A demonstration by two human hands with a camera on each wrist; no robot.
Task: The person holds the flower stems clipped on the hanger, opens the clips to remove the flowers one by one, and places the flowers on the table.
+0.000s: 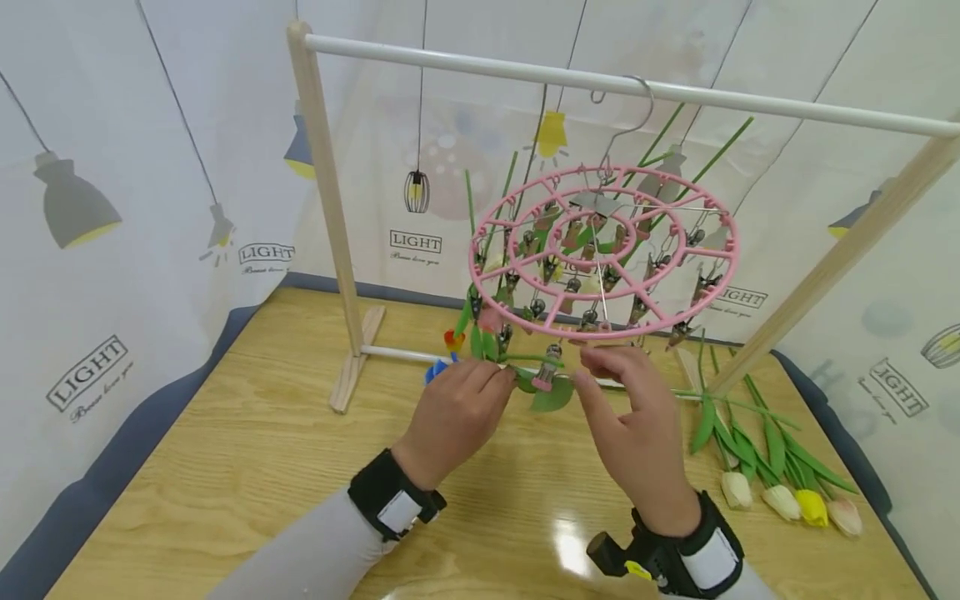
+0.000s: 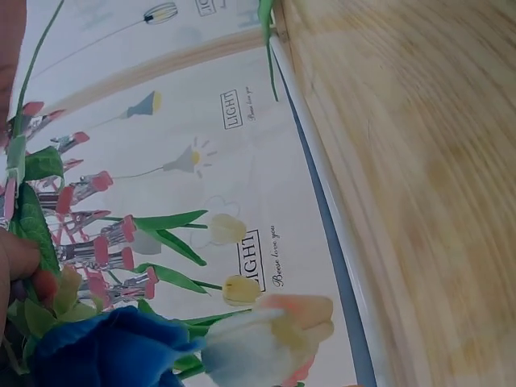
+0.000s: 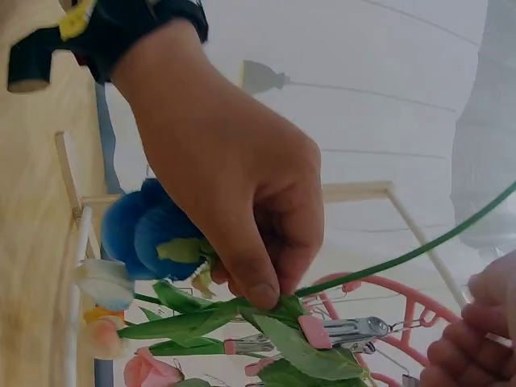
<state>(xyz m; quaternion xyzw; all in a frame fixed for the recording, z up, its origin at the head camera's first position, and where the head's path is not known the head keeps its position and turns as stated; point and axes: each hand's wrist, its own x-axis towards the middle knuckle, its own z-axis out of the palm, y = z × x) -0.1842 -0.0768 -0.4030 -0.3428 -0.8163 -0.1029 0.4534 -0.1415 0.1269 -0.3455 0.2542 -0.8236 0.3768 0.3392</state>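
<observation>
In the head view my left hand (image 1: 457, 412) pinches the green stem of a blue artificial flower (image 1: 437, 370) below the front of a pink round clip hanger (image 1: 604, 335). The right wrist view shows the thumb and fingertips on this stem, beside the blue bloom (image 3: 149, 234). A metal clip (image 3: 347, 330) with pink tips overlaps the flower's leaf (image 3: 302, 355); whether it bites the stem is unclear. Just right of the clip, my right hand (image 1: 637, 425) has its thumb and index finger apart, with nothing visible between them.
The hanger hooks over a white rail (image 1: 465, 65) on wooden legs. Several tulips hang from its clips, including a pale tulip (image 2: 242, 347). More tulips (image 1: 780, 502) lie on the wooden table (image 1: 225, 467) at the right. A printed cloth backdrop (image 1: 360, 150) stands behind.
</observation>
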